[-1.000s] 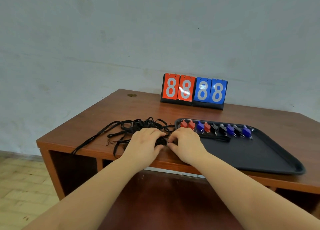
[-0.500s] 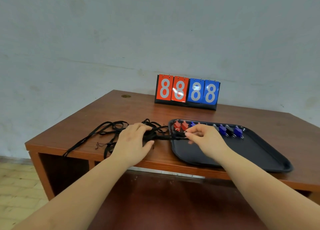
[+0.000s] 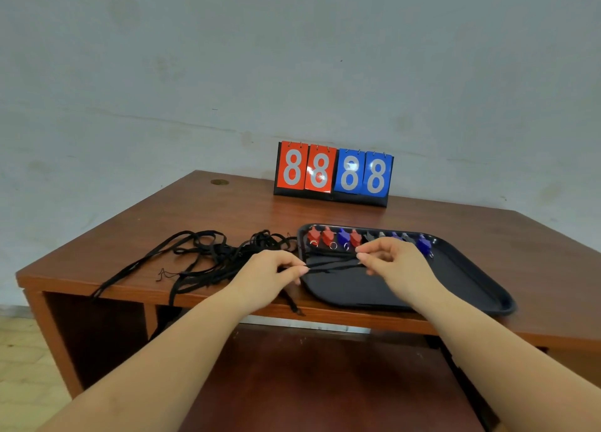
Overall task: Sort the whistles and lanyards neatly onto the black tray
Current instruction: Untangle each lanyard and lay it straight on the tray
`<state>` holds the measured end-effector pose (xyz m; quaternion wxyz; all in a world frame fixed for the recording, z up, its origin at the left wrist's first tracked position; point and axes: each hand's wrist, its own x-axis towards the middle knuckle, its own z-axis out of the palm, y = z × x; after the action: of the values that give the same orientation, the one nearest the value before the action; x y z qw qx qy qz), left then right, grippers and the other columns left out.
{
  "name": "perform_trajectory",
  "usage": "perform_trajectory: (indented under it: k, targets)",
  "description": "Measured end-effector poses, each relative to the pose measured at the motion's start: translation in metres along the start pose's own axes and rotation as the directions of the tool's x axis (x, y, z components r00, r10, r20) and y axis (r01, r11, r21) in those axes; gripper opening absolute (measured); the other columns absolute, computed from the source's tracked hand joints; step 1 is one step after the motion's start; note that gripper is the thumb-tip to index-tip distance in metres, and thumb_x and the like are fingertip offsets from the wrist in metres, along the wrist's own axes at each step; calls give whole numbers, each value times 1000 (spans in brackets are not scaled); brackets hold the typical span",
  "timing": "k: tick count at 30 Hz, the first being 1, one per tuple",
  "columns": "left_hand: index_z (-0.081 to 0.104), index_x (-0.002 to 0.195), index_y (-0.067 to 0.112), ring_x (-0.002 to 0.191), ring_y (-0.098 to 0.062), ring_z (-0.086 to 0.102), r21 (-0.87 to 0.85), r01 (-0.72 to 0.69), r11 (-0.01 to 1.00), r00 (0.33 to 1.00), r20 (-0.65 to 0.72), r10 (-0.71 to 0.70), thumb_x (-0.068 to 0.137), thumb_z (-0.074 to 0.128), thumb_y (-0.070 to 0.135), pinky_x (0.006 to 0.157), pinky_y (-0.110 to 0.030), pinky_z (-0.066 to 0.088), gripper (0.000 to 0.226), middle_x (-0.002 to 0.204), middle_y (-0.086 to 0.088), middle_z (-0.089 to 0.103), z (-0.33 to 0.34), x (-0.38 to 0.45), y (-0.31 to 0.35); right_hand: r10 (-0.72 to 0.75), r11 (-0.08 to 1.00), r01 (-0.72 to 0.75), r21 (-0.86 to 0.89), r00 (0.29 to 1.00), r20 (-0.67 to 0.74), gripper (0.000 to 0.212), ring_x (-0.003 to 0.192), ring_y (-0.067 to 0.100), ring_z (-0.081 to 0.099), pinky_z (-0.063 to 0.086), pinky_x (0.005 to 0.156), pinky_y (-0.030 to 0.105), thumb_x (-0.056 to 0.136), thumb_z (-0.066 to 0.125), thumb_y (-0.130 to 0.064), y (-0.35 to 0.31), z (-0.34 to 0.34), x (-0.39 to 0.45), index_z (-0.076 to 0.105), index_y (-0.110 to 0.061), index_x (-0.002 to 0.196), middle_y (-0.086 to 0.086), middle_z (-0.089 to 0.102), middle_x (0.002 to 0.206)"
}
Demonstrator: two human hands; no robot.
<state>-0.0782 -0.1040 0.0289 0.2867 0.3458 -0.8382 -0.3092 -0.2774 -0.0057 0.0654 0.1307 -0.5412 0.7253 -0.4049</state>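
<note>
Fingertips of both the left hand (image 3: 266, 274) and right hand (image 3: 395, 262) pinch one black fabric lanyard (image 3: 331, 265), stretched over the left end of the black plastic tray (image 3: 471, 288)

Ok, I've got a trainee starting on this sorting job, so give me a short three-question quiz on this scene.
1. True or false: the whistles sit in a row along the tray's far edge.
2. What do the left hand and right hand hold stretched between them?
A. a whistle
B. a lanyard
C. the scoreboard
3. Where does the lanyard pile lie?

Key: 1 true; 2 B; 3 on the desk, left of the tray.
</note>
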Motion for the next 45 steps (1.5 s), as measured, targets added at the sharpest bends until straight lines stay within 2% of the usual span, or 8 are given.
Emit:
perform_trajectory:
  k: [9,15,22,27,34,37,41,45]
  targets:
    - [70,89,24,89,3,58,29,22,999,1000,-14,-22,92,55,32,90,-24,40,18,81,16,66,-3,-2,-10,90,938,-106,-330,994,-64,20,89,10,56,42,79,22,94,53,-25,33,-3,5,65,-20,109,-3,65,101]
    - [71,94,22,88,1,60,-77,31,997,998,-46,-35,92,55,28,77,-14,40,17,86,13,68,-5,-1,-10,-245,836,296,-463,955,168,39,125,17,38,32,105,35,95,44,-41,-11,42,2,54,-27,130,-3,49,132]
    - [68,95,29,87,3,57,-3,18,1000,999,-38,-18,93,52,30,75,-13,39,16,86,19,63,-6,-6,-17,-260,782,353,-514,934,246,36,91,17,54,41,85,31,93,45,-46,-39,64,4,68,-18,92,1,64,94]
    - [68,96,27,90,2,53,58,-12,998,999,-38,15,95,48,34,78,-19,36,21,88,18,61,-4,-6,-14,-164,957,194,-217,975,150,29,59,9,49,39,58,22,98,40,-37,-29,42,1,52,-22,77,-5,55,65]
    - [67,91,24,95,1,52,77,-14,997,995,-95,21,95,47,34,85,-21,36,22,94,17,62,-4,-6,-17,21,899,-92,-427,985,-169,34,61,15,54,40,57,29,99,36,-35,23,-8,18,58,-12,88,3,58,69]
    - [67,92,23,102,-6,53,85,-3,996,996,-90,11,95,48,35,93,-29,39,23,100,11,64,-3,-4,-18,151,812,-211,-544,977,-152,33,68,16,55,43,65,29,98,39,-39,38,-15,17,59,-14,103,-1,57,74]
    - [68,93,21,100,-6,53,74,-4,997,997,-77,10,95,48,33,91,-27,39,23,100,9,65,-2,-4,-18,15,805,-16,-593,1000,-7,44,97,18,58,50,80,33,94,35,-53,22,5,13,50,-28,127,3,49,121]
    - [67,93,22,97,-5,54,55,-5,998,998,-67,8,95,48,34,85,-24,38,23,99,9,65,-2,-4,-20,-155,778,258,-574,963,222,55,113,19,52,46,88,33,90,37,-61,-16,40,7,39,-35,137,0,41,130]
